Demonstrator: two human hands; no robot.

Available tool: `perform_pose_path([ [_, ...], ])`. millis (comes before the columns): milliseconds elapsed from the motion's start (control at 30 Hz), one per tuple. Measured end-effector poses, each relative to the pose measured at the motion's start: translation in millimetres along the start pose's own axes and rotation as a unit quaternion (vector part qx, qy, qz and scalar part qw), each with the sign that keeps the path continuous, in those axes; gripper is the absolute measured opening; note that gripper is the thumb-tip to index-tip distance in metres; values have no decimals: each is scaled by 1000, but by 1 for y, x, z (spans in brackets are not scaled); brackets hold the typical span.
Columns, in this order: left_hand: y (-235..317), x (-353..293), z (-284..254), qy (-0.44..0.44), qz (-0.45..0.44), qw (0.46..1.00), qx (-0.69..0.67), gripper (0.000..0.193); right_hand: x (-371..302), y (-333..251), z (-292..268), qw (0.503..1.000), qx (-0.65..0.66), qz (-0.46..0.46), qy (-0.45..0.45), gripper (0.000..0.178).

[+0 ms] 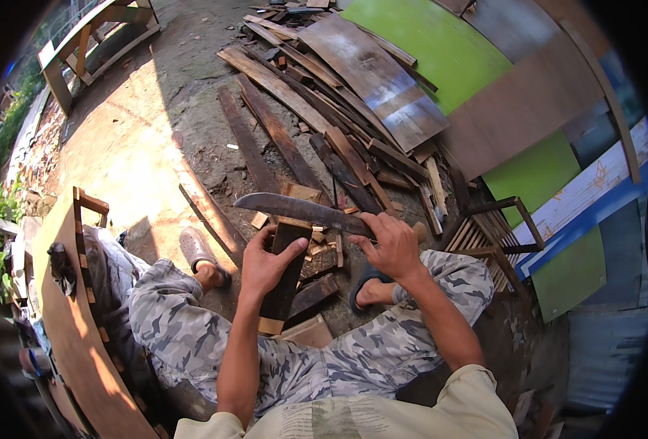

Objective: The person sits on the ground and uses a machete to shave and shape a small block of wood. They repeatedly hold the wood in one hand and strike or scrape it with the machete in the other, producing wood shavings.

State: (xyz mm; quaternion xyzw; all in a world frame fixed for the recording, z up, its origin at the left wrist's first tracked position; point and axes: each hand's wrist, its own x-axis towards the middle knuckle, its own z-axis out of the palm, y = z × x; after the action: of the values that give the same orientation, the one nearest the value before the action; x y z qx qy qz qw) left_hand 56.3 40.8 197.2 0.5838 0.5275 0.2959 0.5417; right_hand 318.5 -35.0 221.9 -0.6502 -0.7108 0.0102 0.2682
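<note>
My left hand (267, 261) is closed around a short dark wooden block (285, 282), its thumb lying across the face. The block stands tilted between my knees, with pale cut wood showing at both ends. In my right hand (390, 247) is a machete (295, 208) with a long, dark, stained blade, its tip pointing left. The blade lies across just above the block's upper end; I cannot tell whether they touch. Part of the light wooden handle (420, 233) shows beyond my fingers. Below, another dark wood piece (312, 298) and small offcuts (260, 220) lie on the ground.
Long planks (276, 139) and scrap wood are heaped ahead. Green and brown panels (518, 102) lean at the right, beside a slatted wooden frame (485, 233). A long curved board (75, 314) stands close on my left. A wooden bench-like frame (83, 47) sits far left.
</note>
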Motion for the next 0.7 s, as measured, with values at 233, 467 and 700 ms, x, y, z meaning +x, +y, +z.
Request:
perform_pose_path([
  [233,1,-7,10,15,4,1000,14,71,3,-3,17,999,-34,-9,-1,48],
  [467,-2,-8,16,9,0,1000,28,76,10,6,30,996,-87,6,24,64],
  [700,1,-13,22,19,-13,999,22,76,15,21,41,995,-92,2,29,70],
])
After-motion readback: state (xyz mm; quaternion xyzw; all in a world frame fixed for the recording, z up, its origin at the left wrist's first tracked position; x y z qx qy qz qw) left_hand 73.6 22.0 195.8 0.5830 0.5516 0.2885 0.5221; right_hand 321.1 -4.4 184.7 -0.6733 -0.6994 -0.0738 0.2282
